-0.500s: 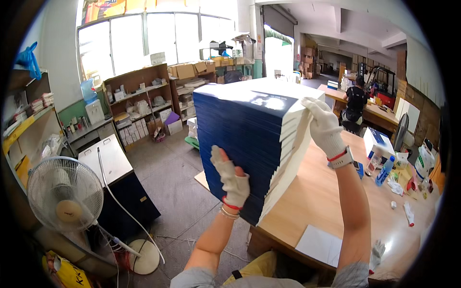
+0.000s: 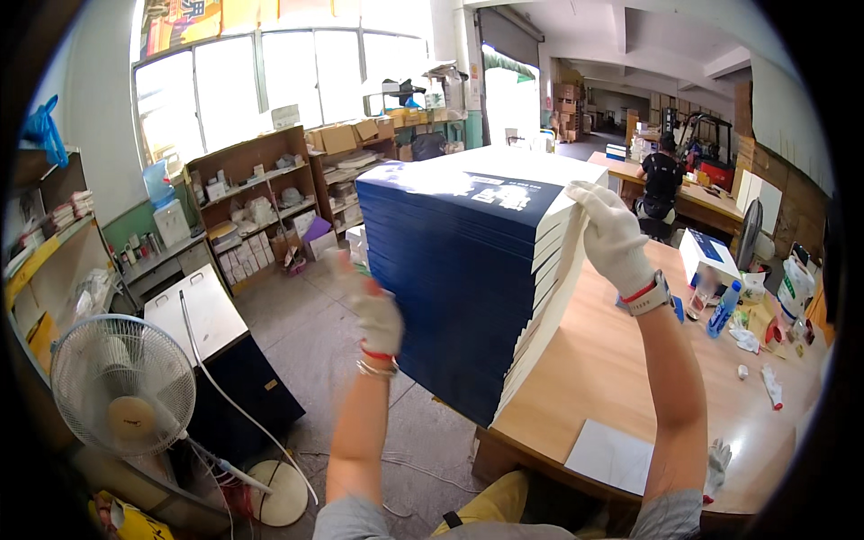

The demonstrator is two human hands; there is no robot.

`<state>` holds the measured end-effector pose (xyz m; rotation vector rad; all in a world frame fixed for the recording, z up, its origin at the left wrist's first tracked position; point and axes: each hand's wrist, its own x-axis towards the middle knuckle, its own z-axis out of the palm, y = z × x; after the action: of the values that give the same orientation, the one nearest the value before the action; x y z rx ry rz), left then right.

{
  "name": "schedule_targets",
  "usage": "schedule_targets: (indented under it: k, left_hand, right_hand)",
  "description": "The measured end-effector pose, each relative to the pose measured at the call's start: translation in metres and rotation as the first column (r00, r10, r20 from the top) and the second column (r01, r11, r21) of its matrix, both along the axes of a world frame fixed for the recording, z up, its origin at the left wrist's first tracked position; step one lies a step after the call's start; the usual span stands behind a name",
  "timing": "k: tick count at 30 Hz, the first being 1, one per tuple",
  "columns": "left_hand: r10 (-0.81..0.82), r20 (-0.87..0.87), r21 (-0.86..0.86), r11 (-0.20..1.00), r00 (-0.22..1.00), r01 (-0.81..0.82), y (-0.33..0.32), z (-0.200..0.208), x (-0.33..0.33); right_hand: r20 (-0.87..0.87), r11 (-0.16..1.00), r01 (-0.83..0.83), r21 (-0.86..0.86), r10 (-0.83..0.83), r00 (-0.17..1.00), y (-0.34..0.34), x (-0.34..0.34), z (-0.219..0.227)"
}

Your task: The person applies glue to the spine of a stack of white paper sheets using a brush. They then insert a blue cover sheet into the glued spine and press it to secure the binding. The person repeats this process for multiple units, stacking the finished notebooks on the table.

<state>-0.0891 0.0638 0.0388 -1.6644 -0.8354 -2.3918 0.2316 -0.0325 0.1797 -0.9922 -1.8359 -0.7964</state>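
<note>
A tall stack of blue-and-white printed sheets or covers (image 2: 450, 279) stands on the wooden table, its blue side toward me on the left and its uneven white edges on the right. My right hand (image 2: 612, 234), in a white glove, has its fingers curled over the top right edge, gripping the white edges there. My left hand (image 2: 371, 306), gloved with bare fingertips, is slightly blurred beside the stack's left blue face. Its fingers are stretched upward with nothing in them. Whether the layers are bound cannot be made out.
On the wooden table (image 2: 576, 378) lie a white sheet (image 2: 612, 457), a blue-capped bottle (image 2: 723, 310), a glove (image 2: 717, 468) and a blue-and-white box (image 2: 706, 256). A standing fan (image 2: 123, 387) and white-topped cabinet (image 2: 193, 310) are left. A person (image 2: 661, 180) sits at a far table.
My left hand has come off the blue face of the stack and moved left and slightly up. My right hand keeps its place at the top right edge. The view has shifted slightly.
</note>
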Motion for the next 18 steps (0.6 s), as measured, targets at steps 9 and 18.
schedule_targets:
  k: [9, 18]
  left_hand:
    - [-0.011, 0.245, -0.309, 0.947, 0.969, 0.089, 0.083, -0.003, -0.052]
    - [0.012, -0.239, 0.221, 0.974, 0.971, 0.042, -0.114, -0.057, 0.158]
  right_hand:
    - [0.001, 1.0, -0.023, 0.018, 0.023, 1.0, 0.005, -0.004, 0.001]
    - [-0.019, 0.999, 0.021, 0.045, -0.02, 1.0, 0.005, 0.004, -0.005]
